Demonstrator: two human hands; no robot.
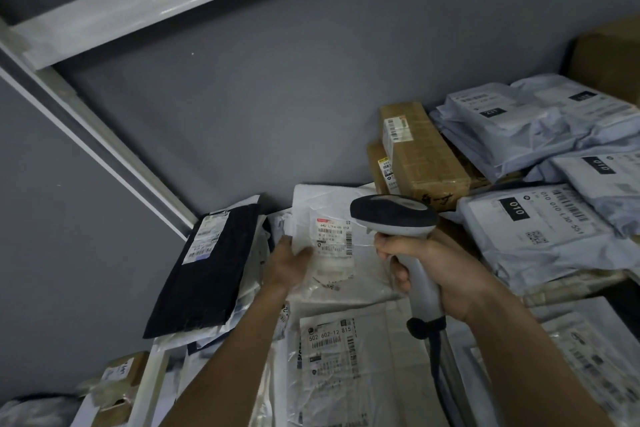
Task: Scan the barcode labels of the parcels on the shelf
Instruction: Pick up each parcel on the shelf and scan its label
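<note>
The right hand (446, 274) is wrapped tight around the grey handle of a grey-and-black handheld barcode scanner (398, 218), whose dark head points down and left at a white crinkled plastic mailer bag (367, 253) lying on the shelf. The left hand (289, 262) pinches that bag's left edge, thumb on top, just beside its white barcode label (334, 236), holding it flat and tilted toward the scanner. So the step in hand looks like the scan of this parcel itself: the label faces up and the scanner head hovers near its right side, apart from it.

Nearer the person lies a second white plastic mailer with a printed label (329, 347); to the left leans a black flat mailer (204, 274); to the right sit two taped brown cardboard boxes (422, 156) and a stack of pale grey poly bags (533, 225) with labels showing.

The next move probably calls for squaring the scanner on the label and squeezing the trigger, then shifting to a neighbouring parcel whose label already faces up.
</note>
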